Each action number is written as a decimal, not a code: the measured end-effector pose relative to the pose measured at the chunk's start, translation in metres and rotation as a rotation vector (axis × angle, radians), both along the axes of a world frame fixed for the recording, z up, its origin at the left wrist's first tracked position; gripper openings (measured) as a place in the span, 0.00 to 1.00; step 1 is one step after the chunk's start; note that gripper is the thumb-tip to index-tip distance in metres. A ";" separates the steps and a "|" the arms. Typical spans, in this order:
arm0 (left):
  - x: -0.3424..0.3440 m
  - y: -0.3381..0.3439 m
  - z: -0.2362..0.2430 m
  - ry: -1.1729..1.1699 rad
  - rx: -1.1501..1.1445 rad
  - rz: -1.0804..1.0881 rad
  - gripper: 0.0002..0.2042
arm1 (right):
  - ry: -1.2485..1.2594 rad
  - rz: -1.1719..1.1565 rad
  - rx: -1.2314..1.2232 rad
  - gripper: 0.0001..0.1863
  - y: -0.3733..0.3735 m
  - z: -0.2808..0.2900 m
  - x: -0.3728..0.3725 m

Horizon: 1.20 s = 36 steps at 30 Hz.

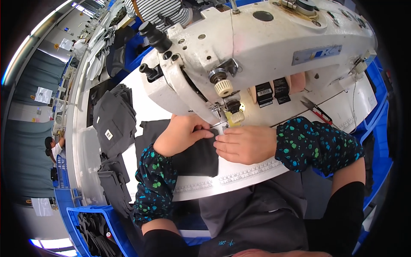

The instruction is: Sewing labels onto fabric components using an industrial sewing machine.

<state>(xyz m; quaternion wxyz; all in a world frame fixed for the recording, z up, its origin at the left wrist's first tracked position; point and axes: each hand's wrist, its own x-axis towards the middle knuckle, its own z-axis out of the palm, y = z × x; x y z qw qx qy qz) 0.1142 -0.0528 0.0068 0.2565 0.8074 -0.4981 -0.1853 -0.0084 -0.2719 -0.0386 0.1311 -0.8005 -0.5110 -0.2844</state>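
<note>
A dark grey fabric piece (pixel 195 158) lies on the white sewing machine bed, its upper right corner close to the needle area (pixel 220 115). With thumb and forefinger together, my left hand (pixel 180 135) pinches that corner just left of the presser foot. My right hand (pixel 248 144) is closed too, knuckles up and fingers pressed together, its fingertips against the fabric's right edge. Its thumb is mostly hidden. The white industrial sewing machine (pixel 257 43) arches over both hands. Patterned dark sleeve covers wrap both forearms.
A stack of dark grey cut pieces (pixel 113 122) lies left of the bed. Red-handled snips (pixel 317 110) and label rolls (pixel 274 90) sit under the machine arm. A blue crate (pixel 96 231) with dark pieces stands lower left. Other people (pixel 56 147) are farther off.
</note>
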 end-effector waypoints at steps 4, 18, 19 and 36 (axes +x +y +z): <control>-0.009 -0.016 0.007 0.452 -0.146 0.253 0.10 | -0.159 -0.008 0.067 0.13 -0.005 0.002 0.004; -0.015 -0.025 -0.013 -0.209 -0.109 0.264 0.12 | -0.050 -0.076 0.065 0.10 -0.006 -0.003 -0.001; -0.014 -0.024 -0.014 -0.282 -0.104 0.249 0.12 | -0.048 -0.085 0.071 0.10 -0.006 -0.002 -0.002; -0.013 -0.025 -0.014 -0.285 -0.129 0.257 0.11 | -0.025 -0.079 0.112 0.09 -0.006 -0.001 -0.003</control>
